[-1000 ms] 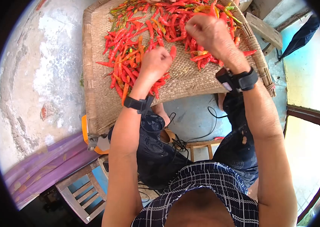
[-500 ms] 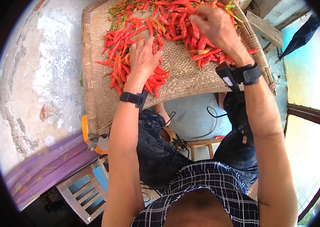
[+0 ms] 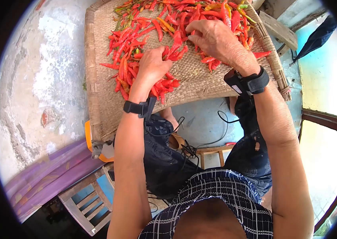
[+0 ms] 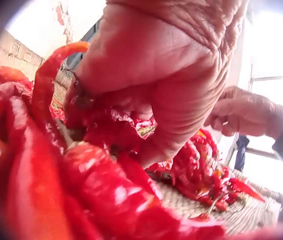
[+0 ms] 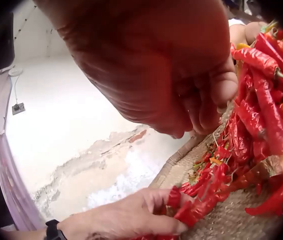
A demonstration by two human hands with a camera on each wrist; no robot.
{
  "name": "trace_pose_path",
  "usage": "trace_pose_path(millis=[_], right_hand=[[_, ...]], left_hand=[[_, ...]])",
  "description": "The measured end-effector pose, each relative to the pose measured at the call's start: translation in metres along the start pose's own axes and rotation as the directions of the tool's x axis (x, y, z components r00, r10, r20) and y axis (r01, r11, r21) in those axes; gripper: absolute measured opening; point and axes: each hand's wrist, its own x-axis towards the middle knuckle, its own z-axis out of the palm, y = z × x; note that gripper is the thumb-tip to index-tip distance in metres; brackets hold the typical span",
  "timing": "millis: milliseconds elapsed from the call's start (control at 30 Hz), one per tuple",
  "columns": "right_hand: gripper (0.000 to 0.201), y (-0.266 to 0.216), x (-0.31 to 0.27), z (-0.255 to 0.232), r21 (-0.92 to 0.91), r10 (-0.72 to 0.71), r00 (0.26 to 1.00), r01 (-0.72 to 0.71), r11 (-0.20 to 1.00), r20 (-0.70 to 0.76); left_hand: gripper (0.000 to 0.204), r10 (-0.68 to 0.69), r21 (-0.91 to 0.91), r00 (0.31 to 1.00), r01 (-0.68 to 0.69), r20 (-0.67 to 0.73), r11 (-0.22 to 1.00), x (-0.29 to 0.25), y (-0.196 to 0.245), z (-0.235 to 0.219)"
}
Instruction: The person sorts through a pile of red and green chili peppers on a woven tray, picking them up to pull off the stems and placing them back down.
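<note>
Red peppers (image 3: 122, 44) lie heaped on a woven tray (image 3: 200, 81). At the near-left pile, the left hand (image 3: 151, 68) grips red peppers between thumb and fingers; their ends stick out to its right. In the left wrist view, the left hand (image 4: 156, 65) curls round a wrinkled red pepper (image 4: 111, 132), partly hiding it. Beside the larger right-hand pile, the right hand (image 3: 222, 44) hovers with curled fingers. The right wrist view shows the right hand (image 5: 151, 65) with bent fingers and nothing visible in them, above the left hand (image 5: 121, 215).
A mottled wall (image 3: 45, 71) stands left of the tray. A wooden bench (image 3: 278, 34) is at the upper right, and a slatted wooden chair (image 3: 84, 203) at the lower left. Black cables (image 3: 192, 151) lie between the person's legs, near a small stool (image 3: 214, 150).
The right hand has come down and left from the top of the right-hand pile, without the red pepper it held. The left hand has closed round peppers, which now extend to its right.
</note>
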Motion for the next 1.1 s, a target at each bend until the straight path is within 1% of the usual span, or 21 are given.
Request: trace_pose_path(millis=[67,100,233,300,433,500,533,567,600,633,667,700,733,800,833,867,933,967,1033,1067,1100], right_hand=[[0.019,0.001,-0.003,0.005,-0.02,-0.052,0.997,0.053,0.998,0.061],[0.022,-0.001,-0.003,0.004,0.033,-0.004,0.988,-0.001,0.999,0.157],[0.025,-0.007,-0.006,0.013,0.12,-0.007,0.981,-0.017,0.993,0.196],[0.023,-0.01,-0.005,0.015,0.208,-0.018,0.985,-0.019,0.978,0.173],[0.017,-0.009,0.003,0.001,0.207,0.021,0.967,-0.076,0.975,0.255],[0.016,-0.004,0.006,-0.003,0.173,0.049,0.969,-0.092,0.981,0.242],[0.015,-0.001,0.007,-0.006,0.139,0.077,0.971,-0.11,0.984,0.226],[0.017,0.001,0.009,-0.013,0.071,0.074,0.966,-0.095,0.993,0.247],[0.017,0.001,0.008,-0.016,0.072,0.073,0.966,-0.094,0.993,0.249],[0.02,0.001,0.007,-0.018,-0.088,0.055,0.997,-0.049,0.995,0.057],[0.023,-0.001,0.006,-0.02,-0.252,0.002,0.991,-0.035,0.967,-0.131],[0.034,-0.003,0.006,-0.019,-0.29,-0.083,0.963,0.005,0.957,-0.256],[0.034,-0.006,0.008,-0.018,-0.291,-0.084,0.963,0.006,0.957,-0.255],[0.038,-0.012,0.011,-0.014,-0.158,-0.111,0.965,0.074,0.985,-0.239],[0.04,-0.008,0.009,-0.005,-0.046,0.026,0.998,-0.028,0.999,-0.056],[0.04,-0.011,0.007,0.001,-0.046,0.028,0.998,-0.03,0.998,-0.056],[0.032,-0.016,0.002,0.014,0.192,-0.028,0.992,0.003,0.981,0.124],[0.036,-0.019,-0.001,0.016,0.215,-0.038,0.983,-0.001,0.977,0.179],[0.036,-0.025,-0.003,0.019,0.269,-0.038,0.976,-0.022,0.963,0.215],[0.035,-0.028,-0.004,0.02,0.321,-0.04,0.967,-0.044,0.946,0.251],[0.031,-0.031,-0.004,0.024,0.349,-0.026,0.98,-0.045,0.936,0.197]], left_hand=[[0.026,-0.112,-0.366,0.992,0.126,0.061,0.922,-0.006,0.011,-0.014],[0.025,-0.138,-0.403,0.986,0.163,0.091,0.901,-0.012,0.024,-0.027],[0.026,-0.127,-0.405,0.992,0.118,0.004,0.907,-0.017,0.023,-0.024],[0.027,-0.154,-0.508,0.988,0.132,-0.001,0.851,-0.02,0.027,-0.028],[0.024,-0.091,-0.572,0.995,0.05,-0.045,0.819,-0.017,0.011,-0.024],[0.022,-0.139,-0.759,0.99,0.071,-0.026,0.648,-0.017,0.007,-0.027],[0.022,-0.141,-0.758,0.99,0.072,-0.027,0.648,-0.018,0.006,-0.03],[0.022,-0.158,-0.796,0.987,0.074,-0.028,0.601,-0.019,0.005,-0.034],[0.023,-0.176,-0.831,0.984,0.074,-0.028,0.551,-0.021,0.003,-0.036],[0.022,-0.184,-0.81,0.982,0.066,-0.052,0.582,-0.022,0.0,-0.036],[0.022,-0.186,-0.811,0.981,0.067,-0.052,0.582,-0.022,0.001,-0.036],[0.021,-0.171,-0.778,0.984,0.075,-0.042,0.623,-0.022,0.002,-0.038],[0.02,-0.156,-0.744,0.987,0.082,-0.031,0.663,-0.022,0.003,-0.038],[0.02,-0.131,-0.764,0.991,0.084,0.0,0.639,-0.022,0.006,-0.035],[0.02,-0.104,-0.783,0.994,0.088,0.03,0.616,-0.022,0.007,-0.034],[0.02,-0.104,-0.783,0.994,0.089,0.032,0.616,-0.021,0.009,-0.033],[0.019,-0.116,-0.812,0.993,0.055,-0.016,0.582,-0.02,0.012,-0.031],[0.019,-0.115,-0.812,0.993,0.055,-0.015,0.582,-0.018,0.013,-0.029],[0.014,-0.126,-0.889,0.979,-0.086,-0.158,0.449,-0.017,0.015,-0.025],[0.014,-0.126,-0.889,0.979,-0.085,-0.158,0.449,-0.017,0.015,-0.027],[0.013,-0.082,-0.844,0.984,-0.093,-0.16,0.528,-0.017,0.014,-0.029]])
